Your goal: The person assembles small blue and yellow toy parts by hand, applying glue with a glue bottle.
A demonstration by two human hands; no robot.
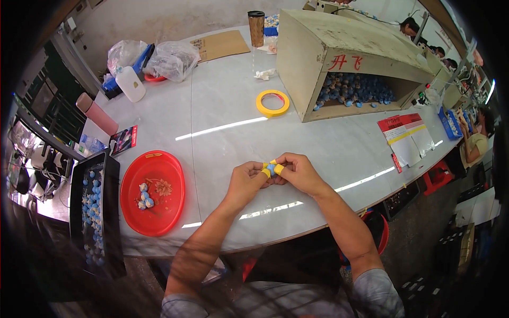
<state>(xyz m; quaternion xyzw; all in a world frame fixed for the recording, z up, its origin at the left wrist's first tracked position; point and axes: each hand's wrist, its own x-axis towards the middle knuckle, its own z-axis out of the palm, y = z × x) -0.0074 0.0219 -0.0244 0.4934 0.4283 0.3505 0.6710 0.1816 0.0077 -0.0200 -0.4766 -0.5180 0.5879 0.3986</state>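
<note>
Over the middle of the table, my left hand [245,184] and my right hand [301,172] meet, fingertips closed on one small blue-and-white piece [271,168]. It is too small to make out its exact kind. Yellow tape covers several of my fingertips. To the left, a round red basin [179,185] holds a few similar blue-and-white pieces [145,196]. Beyond my hands a roll of yellow tape [287,105] lies flat on the table.
A black tray [114,180] of blue pieces stands left of the basin. At back right, a beige box [299,58] opens onto many blue pieces. Red-and-white papers [405,139], a pink bottle [97,114], a white bottle [130,85] and a brown cup [256,31] also stand or lie about.
</note>
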